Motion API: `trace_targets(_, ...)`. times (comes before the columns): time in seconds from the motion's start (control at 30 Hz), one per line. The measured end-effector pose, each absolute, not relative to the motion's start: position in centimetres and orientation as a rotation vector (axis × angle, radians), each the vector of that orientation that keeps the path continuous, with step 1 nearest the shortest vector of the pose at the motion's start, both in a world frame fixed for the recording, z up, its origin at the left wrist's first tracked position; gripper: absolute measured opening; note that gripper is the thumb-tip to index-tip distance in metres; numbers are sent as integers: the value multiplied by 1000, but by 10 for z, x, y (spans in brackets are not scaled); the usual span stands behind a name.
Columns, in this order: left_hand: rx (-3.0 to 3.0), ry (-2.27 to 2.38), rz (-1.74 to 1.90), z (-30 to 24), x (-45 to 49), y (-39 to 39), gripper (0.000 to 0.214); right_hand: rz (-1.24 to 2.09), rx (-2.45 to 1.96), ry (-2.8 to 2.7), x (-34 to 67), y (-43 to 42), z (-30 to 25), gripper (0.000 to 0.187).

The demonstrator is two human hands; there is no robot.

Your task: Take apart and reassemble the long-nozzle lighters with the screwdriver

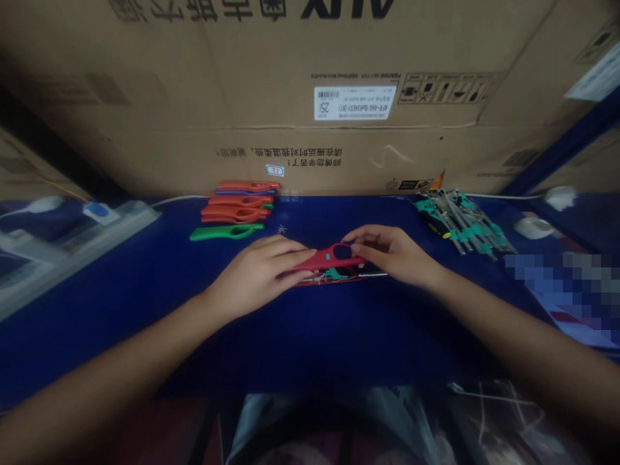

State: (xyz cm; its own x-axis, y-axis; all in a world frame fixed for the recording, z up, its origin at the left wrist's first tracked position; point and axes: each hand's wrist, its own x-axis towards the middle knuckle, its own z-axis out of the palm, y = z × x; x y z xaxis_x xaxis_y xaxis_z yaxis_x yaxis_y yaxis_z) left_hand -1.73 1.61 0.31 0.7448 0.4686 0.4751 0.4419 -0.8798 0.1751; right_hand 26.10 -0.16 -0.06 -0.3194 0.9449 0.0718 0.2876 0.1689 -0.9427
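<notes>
A red plastic lighter-shaped casing [328, 258] lies on the blue table top [339, 323] between my hands. Under it shows a second red half with a green inner part [335, 275] and a thin metal rod [374, 276] sticking out to the right. My left hand [259, 274] rests fingers-down on the casing's left end, pressing on it. My right hand [390, 253] grips the right end, with thumb and fingers pinched on the casing near its oval hole.
A stack of red, purple and green casings [237, 210] lies at the back left. A heap of green and metal inner parts [460, 223] lies at the back right. A large cardboard box [310, 97] walls off the back. White devices sit at far left and right.
</notes>
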Motion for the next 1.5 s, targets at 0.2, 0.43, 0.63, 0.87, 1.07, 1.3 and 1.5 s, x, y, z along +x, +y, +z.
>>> trace_targets(0.2, 2834, 723, 688, 3, -17, 15, 28, 741, -1073, -2237, 259, -6, -4, 37)
trace_targets(0.43, 2804, 747, 548, 3, -15, 13, 22, 609, -974, -2386, 261, -5, -2, 29)
trace_targets(0.63, 2808, 761, 483, 3, -14, 13, 22, 526, -980, -2459, 261, -3, -7, 31)
trace_targets(0.87, 2790, 782, 463, 3, -15, 14, 22, 462, -989, -2462, 259, -2, -11, 32)
trace_targets(1.07, 2800, 803, 455, 2, -15, 15, 22, 439, -1016, -2488, 258, -2, -11, 32)
trace_targets(1.3, 2798, 810, 477, 2, -15, 14, 21, 407, -1028, -2501, 259, -3, -9, 32)
trace_targets(1.5, 2807, 835, 432, 2, -16, 14, 22, 405, -1044, -2520, 259, -2, -12, 33)
